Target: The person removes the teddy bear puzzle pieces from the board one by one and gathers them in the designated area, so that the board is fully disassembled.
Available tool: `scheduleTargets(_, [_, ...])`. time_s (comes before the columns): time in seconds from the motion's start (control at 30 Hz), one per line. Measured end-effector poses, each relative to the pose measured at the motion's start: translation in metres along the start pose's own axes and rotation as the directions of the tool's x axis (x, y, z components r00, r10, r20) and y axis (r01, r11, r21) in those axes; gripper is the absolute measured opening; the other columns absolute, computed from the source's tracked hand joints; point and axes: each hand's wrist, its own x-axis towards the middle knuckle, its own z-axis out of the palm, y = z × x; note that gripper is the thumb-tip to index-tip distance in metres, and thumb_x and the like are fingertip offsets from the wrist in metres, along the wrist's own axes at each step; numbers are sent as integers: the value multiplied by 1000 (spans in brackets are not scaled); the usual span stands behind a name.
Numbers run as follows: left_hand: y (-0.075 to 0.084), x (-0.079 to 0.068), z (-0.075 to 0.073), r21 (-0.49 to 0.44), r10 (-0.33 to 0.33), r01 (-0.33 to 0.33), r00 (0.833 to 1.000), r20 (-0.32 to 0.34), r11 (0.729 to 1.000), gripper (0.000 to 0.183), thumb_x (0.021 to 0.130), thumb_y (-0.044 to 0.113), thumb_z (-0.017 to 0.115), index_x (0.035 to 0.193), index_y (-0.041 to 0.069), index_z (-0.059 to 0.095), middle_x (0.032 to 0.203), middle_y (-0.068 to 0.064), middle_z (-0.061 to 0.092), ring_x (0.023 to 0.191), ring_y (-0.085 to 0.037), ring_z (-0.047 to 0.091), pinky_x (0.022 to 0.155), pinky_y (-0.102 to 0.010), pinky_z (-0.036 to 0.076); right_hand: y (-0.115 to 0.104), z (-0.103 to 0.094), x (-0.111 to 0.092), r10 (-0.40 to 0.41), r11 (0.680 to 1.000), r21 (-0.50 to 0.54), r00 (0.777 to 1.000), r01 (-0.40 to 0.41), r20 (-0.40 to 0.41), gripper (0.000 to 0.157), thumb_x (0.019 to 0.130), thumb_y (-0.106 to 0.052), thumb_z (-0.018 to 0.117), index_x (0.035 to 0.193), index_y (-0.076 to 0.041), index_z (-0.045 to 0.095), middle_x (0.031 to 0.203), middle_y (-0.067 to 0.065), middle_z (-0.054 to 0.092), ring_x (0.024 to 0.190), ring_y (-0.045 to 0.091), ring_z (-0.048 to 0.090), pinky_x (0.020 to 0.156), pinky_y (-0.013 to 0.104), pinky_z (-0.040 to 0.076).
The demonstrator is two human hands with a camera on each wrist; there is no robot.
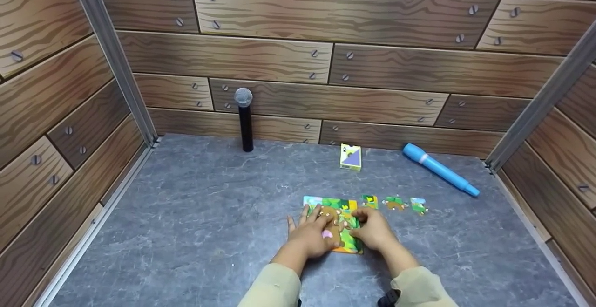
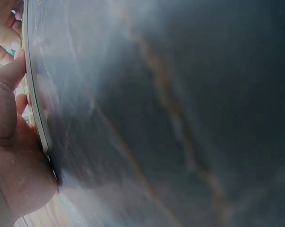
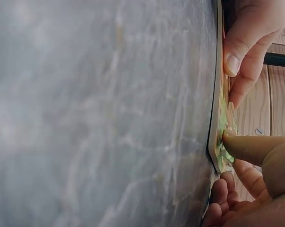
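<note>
A jigsaw puzzle board (image 1: 348,241) with a brown cartoon animal on green lies flat on the table. Spread over its left part, my left hand (image 1: 309,236) rests with straight fingers, the thumb toward the lower middle. My right hand (image 1: 374,228) is at the board's right edge, thumb and fingers pinching a puzzle piece (image 3: 231,118). In the right wrist view this green piece tilts up from the board, partly hidden behind the thumb. Beyond the right hand lie three loose puzzle pieces: a green and orange one (image 1: 370,201), a brown one (image 1: 395,203) and a light blue and green one (image 1: 418,205).
A black microphone (image 1: 246,123) stands upright at the back left. Near the back wall (image 1: 298,55) stands a yellow and purple card box (image 1: 350,157). A blue marker-shaped stick (image 1: 440,169) lies slanted at the right. Wood-patterned walls bound the grey marbled table (image 1: 200,232).
</note>
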Motion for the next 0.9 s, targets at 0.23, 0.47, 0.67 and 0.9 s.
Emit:
scheduleTargets(0.23, [-1, 2, 3, -17, -11, 11, 1000, -5, 1000, 73, 92, 58, 75, 154, 25, 57, 174, -3, 28, 163, -34, 9, 122, -75, -2, 3, -3, -2, -50, 995, 81, 999, 50, 0, 43, 73, 19, 76, 114, 8, 69, 93, 10, 64, 87, 24, 60, 77, 36, 55])
scheduleTargets(0.47, [-1, 2, 2, -7, -7, 7, 1000, -8, 1000, 74, 91, 57, 77, 153, 24, 57, 173, -4, 30, 162, -36, 12, 121, -76, 1, 7, -2, -3, -81, 991, 111, 997, 81, -4, 45, 71, 22, 74, 113, 9, 69, 88, 9, 62, 80, 22, 58, 68, 29, 53])
scheduleTargets(0.67, [2, -1, -1, -5, -2, 2, 1000, -9, 1000, 77, 90, 59, 76, 155, 23, 56, 174, -4, 29, 162, -36, 12, 121, -77, 2, 8, -2, -3, -84, 990, 110, 996, 84, -2, 45, 71, 20, 74, 115, 9, 69, 88, 9, 63, 79, 20, 58, 68, 29, 52])
scheduleTargets(0.9, [-2, 3, 4, -11, -3, 3, 1000, -9, 1000, 76, 90, 58, 77, 155, 23, 56, 174, -4, 28, 162, -36, 11, 121, -76, -1, 9, -2, -2, -91, 989, 112, 996, 92, -9, 45, 72, 19, 75, 115, 12, 69, 87, 9, 66, 78, 20, 60, 67, 28, 54])
